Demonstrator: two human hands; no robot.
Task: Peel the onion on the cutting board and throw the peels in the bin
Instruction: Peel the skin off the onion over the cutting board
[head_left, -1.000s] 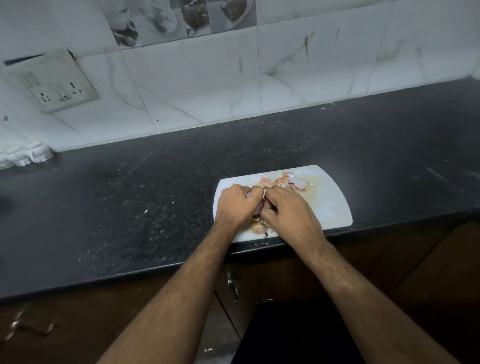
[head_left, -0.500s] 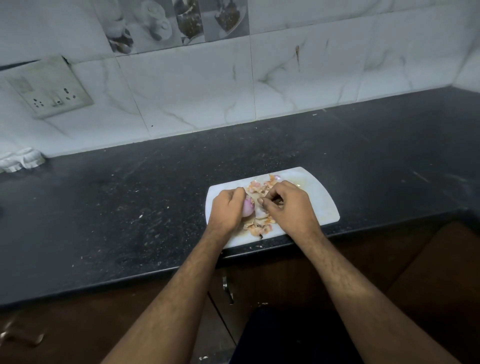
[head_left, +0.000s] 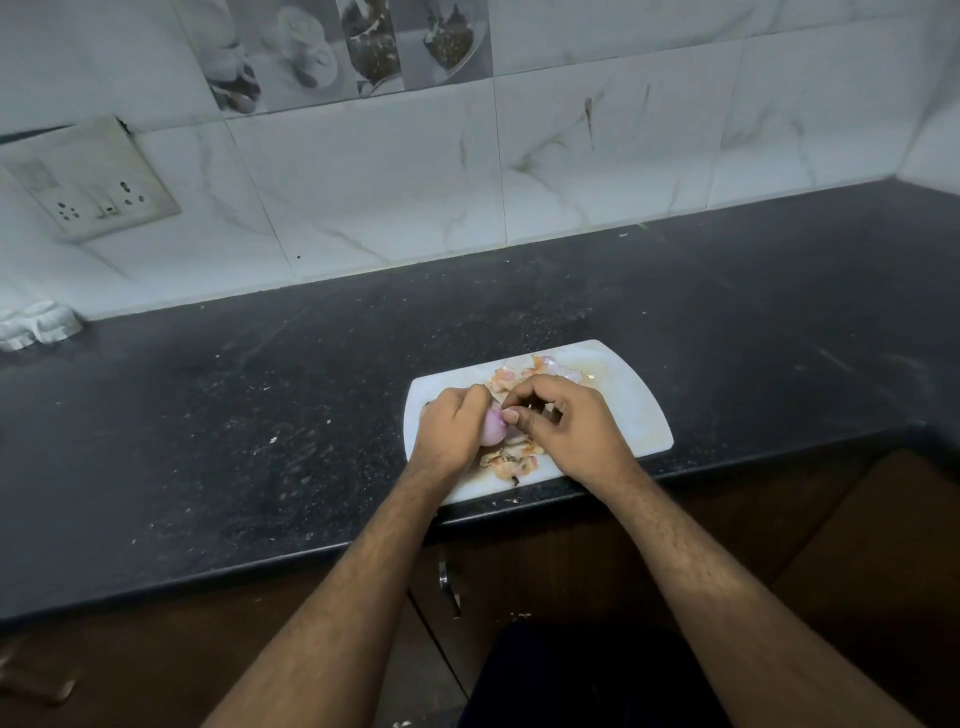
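While the left hand (head_left: 451, 427) grips the onion (head_left: 492, 426) over the white cutting board (head_left: 631, 410) on the dark surface (head_left: 260, 415), the right hand (head_left: 569, 423) pinches at it, loose peels (head_left: 511, 460) lying beside

Dim, cool indoor light falls evenly over the dark tabletop (head_left: 218, 415), brightest on the tiled wall (head_left: 374, 182) beyond the hands and fading to deep shadow below the forearms. Wide-angle distortion bends the tabletop edge and tile lines. Detail is soft throughout, grainy in the darker areas, without glare.
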